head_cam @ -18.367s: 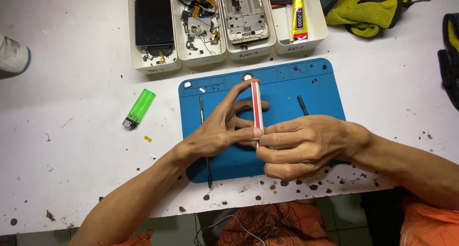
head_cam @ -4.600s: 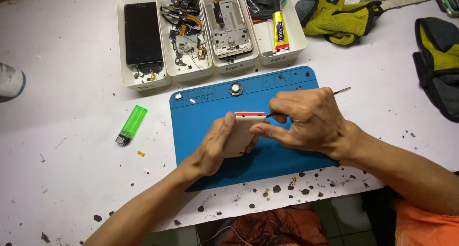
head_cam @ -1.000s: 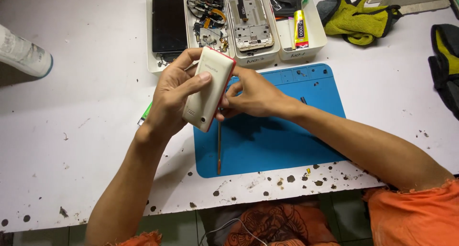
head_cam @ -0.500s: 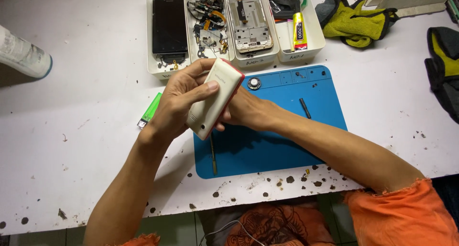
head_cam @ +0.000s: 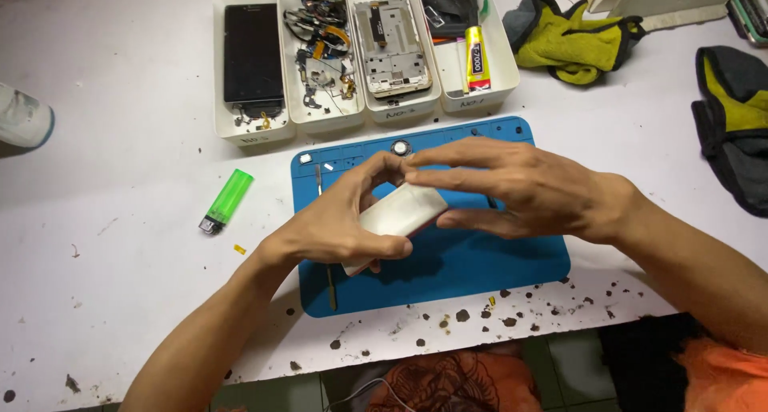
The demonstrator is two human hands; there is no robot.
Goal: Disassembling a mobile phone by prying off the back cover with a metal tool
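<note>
My left hand grips a flat white phone part with a red edge and holds it low over the blue work mat. My right hand hovers at the part's right end, fingers spread, with the lower fingers touching its edge. A thin metal tool lies on the mat under my left wrist, and a small round metal piece sits near the mat's far edge.
Several white trays at the back hold a dark phone screen, loose parts, a metal frame and a yellow glue tube. A green lighter lies left of the mat. Yellow-grey gloves and a cup flank the table.
The white part came down from a raised, tilted hold to lie flatter just above the mat. My right hand slid from behind it to its right end and spread its fingers.
</note>
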